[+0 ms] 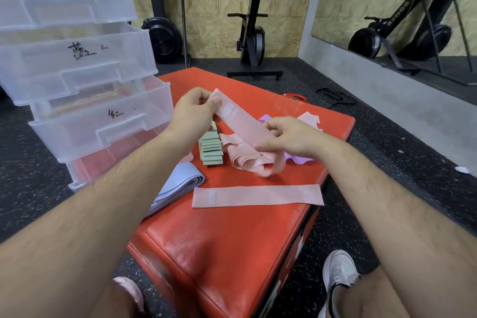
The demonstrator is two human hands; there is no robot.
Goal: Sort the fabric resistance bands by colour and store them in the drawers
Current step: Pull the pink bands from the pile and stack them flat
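Observation:
My left hand [192, 110] and my right hand [290, 137] hold a pink fabric band [242, 121] stretched flat between them above a red padded box [232, 240]. Another pink band [258, 196] lies flat in front of me on the box. Beneath my hands a loose heap of pink bands [247, 160] sits beside a neat stack of folded green bands [211, 150]. Folded light-blue bands [178, 183] lie at the box's left edge. Purple bands [300, 160] show partly behind my right hand. A clear plastic drawer unit [85, 90] stands to the left with three drawers pulled out.
The drawers carry handwritten labels; the lowest open drawer [103, 126] overhangs the box's left side. Black exercise machines [251, 33] stand against the chipboard wall behind. A mirror [413, 8] lines the right wall. A black strap [335, 97] lies on the rubber floor. My shoes flank the box.

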